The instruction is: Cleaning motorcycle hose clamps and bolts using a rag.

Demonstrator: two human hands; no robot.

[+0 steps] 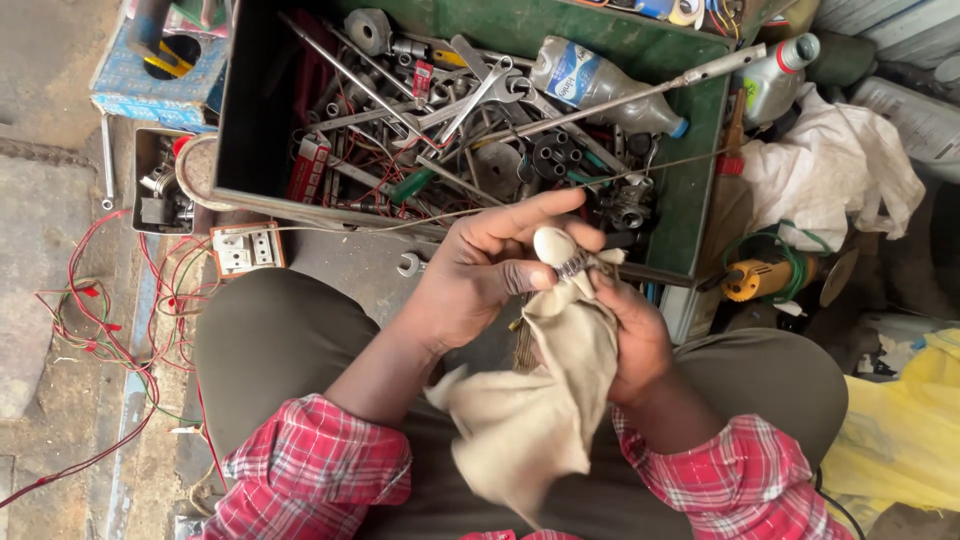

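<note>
Item: small metal part with a pale rounded end and a ribbed, thread-like collar point(560, 255), at the centre of the view, above the lap and just in front of the toolbox's near wall. Left hand point(478, 280) has its grip closed around the part, thumb and curled fingers pinching it below the rounded end, index finger stretched over the top. Right hand point(630, 335) has its grip clenched on a beige cloth point(540, 400), bunching it against the collar; the rest of the cloth hangs loose toward 6 o'clock. Handling, by judgement: the part looks stiff, compact and fairly light, possibly greasy and so slippery; the ribbed collar seems the surest place to hold. The cloth is soft, limp and light, and can be taken anywhere. Packages and labels: at 12 o'clock, an open green metal toolbox point(690, 190) of spanners, rods and red wires; lying in it, a crushed clear plastic bottle point(590, 85) with a blue-and-white label band and blue cap. At 1 o'clock, a grey jug point(775, 80) with a red-collared white cap. At 10 o'clock, a white switch-and-socket plate point(245, 250) in an orange frame. At 11 o'clock, a worn blue carton point(160, 75). At 3 o'clock, a yellow power tool point(755, 278); at 4 o'clock, a yellow plastic bag point(905, 430).
</note>
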